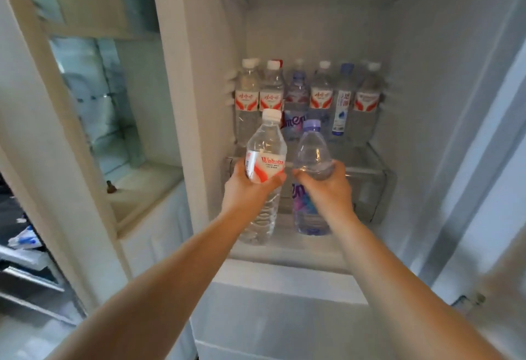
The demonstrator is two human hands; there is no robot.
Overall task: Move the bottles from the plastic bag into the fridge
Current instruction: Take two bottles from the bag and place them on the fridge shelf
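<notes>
Fingers of the left hand (250, 186) are wrapped round a white-capped bottle (263, 166); a purple-capped bottle (311, 155) is gripped by the right hand (327, 186). Both are held inside the open fridge (412, 103), before a shelved row of bottles (308, 98).

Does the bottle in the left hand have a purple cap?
No. The left hand grips a clear bottle with a white cap; the purple-capped bottle is in the right hand.
</notes>
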